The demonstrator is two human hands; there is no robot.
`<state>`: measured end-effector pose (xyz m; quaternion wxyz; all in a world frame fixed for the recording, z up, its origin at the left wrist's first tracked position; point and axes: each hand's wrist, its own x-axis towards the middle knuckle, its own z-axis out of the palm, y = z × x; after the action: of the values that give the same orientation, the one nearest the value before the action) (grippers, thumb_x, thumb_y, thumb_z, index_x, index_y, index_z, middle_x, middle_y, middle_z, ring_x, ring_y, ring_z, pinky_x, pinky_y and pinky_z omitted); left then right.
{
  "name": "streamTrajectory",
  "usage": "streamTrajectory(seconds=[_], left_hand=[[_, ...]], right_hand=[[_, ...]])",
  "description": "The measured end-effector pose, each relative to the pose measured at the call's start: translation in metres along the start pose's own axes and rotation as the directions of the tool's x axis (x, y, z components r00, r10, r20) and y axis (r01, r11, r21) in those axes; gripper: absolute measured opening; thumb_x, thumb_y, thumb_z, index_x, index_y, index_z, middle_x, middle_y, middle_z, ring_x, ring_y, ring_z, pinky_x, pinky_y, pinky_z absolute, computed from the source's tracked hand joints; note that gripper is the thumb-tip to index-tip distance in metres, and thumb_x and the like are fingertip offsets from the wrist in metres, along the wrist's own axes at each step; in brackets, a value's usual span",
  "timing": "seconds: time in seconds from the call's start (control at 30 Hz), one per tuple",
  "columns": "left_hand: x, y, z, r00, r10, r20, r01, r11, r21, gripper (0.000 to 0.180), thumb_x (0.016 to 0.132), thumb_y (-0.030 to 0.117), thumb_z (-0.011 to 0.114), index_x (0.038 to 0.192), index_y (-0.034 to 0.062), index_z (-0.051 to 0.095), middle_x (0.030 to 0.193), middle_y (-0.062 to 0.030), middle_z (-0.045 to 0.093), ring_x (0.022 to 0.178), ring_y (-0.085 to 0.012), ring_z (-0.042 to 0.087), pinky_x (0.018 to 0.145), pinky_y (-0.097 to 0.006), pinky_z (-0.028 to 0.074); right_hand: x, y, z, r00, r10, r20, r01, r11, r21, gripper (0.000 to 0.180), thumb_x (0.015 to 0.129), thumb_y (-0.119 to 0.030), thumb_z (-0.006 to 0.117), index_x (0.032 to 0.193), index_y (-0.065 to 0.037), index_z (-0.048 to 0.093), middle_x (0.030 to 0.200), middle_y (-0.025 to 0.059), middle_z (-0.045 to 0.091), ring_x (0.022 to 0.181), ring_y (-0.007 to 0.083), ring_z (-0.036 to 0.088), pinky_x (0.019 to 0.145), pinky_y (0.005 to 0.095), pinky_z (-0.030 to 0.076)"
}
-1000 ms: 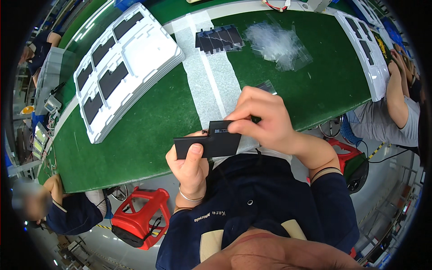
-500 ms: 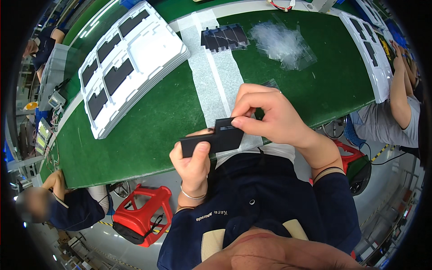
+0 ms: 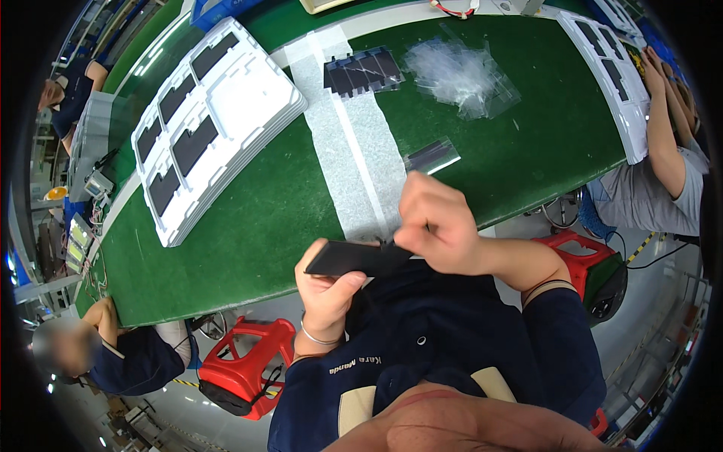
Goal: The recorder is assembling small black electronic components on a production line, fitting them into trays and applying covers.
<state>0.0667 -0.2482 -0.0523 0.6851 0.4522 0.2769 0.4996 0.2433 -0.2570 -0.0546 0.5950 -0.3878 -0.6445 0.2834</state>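
A flat black stepped piece (image 3: 350, 258) is held low in front of my body, tilted. My left hand (image 3: 325, 290) grips its left end, thumb on the near face and fingers behind. My right hand (image 3: 440, 226) is closed with curled fingers against the piece's right end; what lies inside its fingers is hidden. Just beyond the right hand, a clear strip with a dark band (image 3: 431, 155) lies on the green table. Farther off, dark strips with tabs (image 3: 363, 72) lie side by side on a white cloth runner (image 3: 354, 147).
A stack of white trays (image 3: 252, 94) with black pieces in its recesses stands at the left. Clear plastic films (image 3: 459, 75) are heaped at the far middle. Another white tray stack (image 3: 614, 113) is at the right, near a co-worker's arm (image 3: 663, 113). A red stool (image 3: 248, 358) stands at lower left.
The black piece has tipped and dropped slightly toward me. My right hand has gone from a fingertip pinch at its corner to a curled fist, uncovering the clear strip behind.
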Motion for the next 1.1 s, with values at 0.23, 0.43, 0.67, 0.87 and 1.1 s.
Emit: streamTrajectory(seconds=[0.23, 0.43, 0.67, 0.87, 1.1], left_hand=[[0.025, 0.04, -0.035, 0.948, 0.315, 0.042, -0.3, 0.845, 0.442, 0.019, 0.074, 0.006, 0.062, 0.083, -0.0096, 0.06, 0.081, -0.0219, 0.064, 0.071, -0.0276, 0.063, 0.069, -0.035, 0.051], [0.107, 0.086, -0.041, 0.788, 0.319, 0.527, -0.493, -0.186, 0.85, 0.022, 0.072, -0.002, 0.062, 0.093, 0.0035, 0.064, 0.085, -0.0125, 0.065, 0.074, -0.0241, 0.064, 0.065, -0.03, 0.05], [0.185, 0.048, -0.07, 0.743, 0.293, 0.602, -0.395, -0.534, 0.748, 0.017, 0.077, 0.009, 0.058, 0.094, 0.0058, 0.063, 0.088, -0.0071, 0.065, 0.076, -0.0222, 0.062, 0.06, -0.033, 0.05], [0.199, 0.044, -0.063, 0.834, 0.165, 0.526, -0.394, -0.488, 0.779, 0.021, 0.077, 0.009, 0.057, 0.096, 0.001, 0.061, 0.103, -0.0122, 0.06, 0.095, -0.0262, 0.057, 0.071, -0.035, 0.048], [0.136, 0.052, -0.007, 0.8, -0.32, 0.508, 0.082, 0.896, 0.436, 0.026, 0.082, 0.005, 0.059, 0.106, -0.0007, 0.056, 0.105, -0.0073, 0.054, 0.088, -0.011, 0.054, 0.078, -0.025, 0.044]], right_hand=[[-0.001, -0.018, -0.048, 0.945, 0.028, 0.326, 0.228, 0.659, -0.716, 0.067, 0.071, -0.051, 0.057, 0.113, 0.002, 0.053, 0.118, 0.0144, 0.053, 0.114, 0.0328, 0.048, 0.092, 0.0433, 0.039], [-0.028, -0.022, -0.057, 0.918, 0.195, 0.346, 0.13, 0.675, -0.726, 0.063, 0.063, -0.037, 0.067, 0.111, 0.001, 0.053, 0.122, 0.0126, 0.05, 0.116, 0.0274, 0.046, 0.097, 0.0401, 0.036], [-0.044, -0.009, -0.047, 0.914, -0.197, 0.356, 0.381, 0.721, -0.578, 0.007, 0.069, -0.008, 0.064, 0.076, -0.007, 0.064, 0.094, 0.0046, 0.065, 0.088, 0.018, 0.062, 0.072, 0.0292, 0.049], [-0.028, -0.007, -0.05, 0.88, -0.213, 0.426, 0.402, 0.811, -0.425, 0.008, 0.065, -0.007, 0.065, 0.073, -0.007, 0.063, 0.087, 0.0036, 0.063, 0.085, 0.021, 0.059, 0.071, 0.032, 0.048], [0.073, 0.003, -0.055, 0.889, -0.247, 0.385, 0.378, 0.871, -0.314, 0.019, 0.054, -0.004, 0.071, 0.07, -0.014, 0.066, 0.098, 0.0041, 0.05, 0.098, 0.0269, 0.045, 0.082, 0.039, 0.038]])
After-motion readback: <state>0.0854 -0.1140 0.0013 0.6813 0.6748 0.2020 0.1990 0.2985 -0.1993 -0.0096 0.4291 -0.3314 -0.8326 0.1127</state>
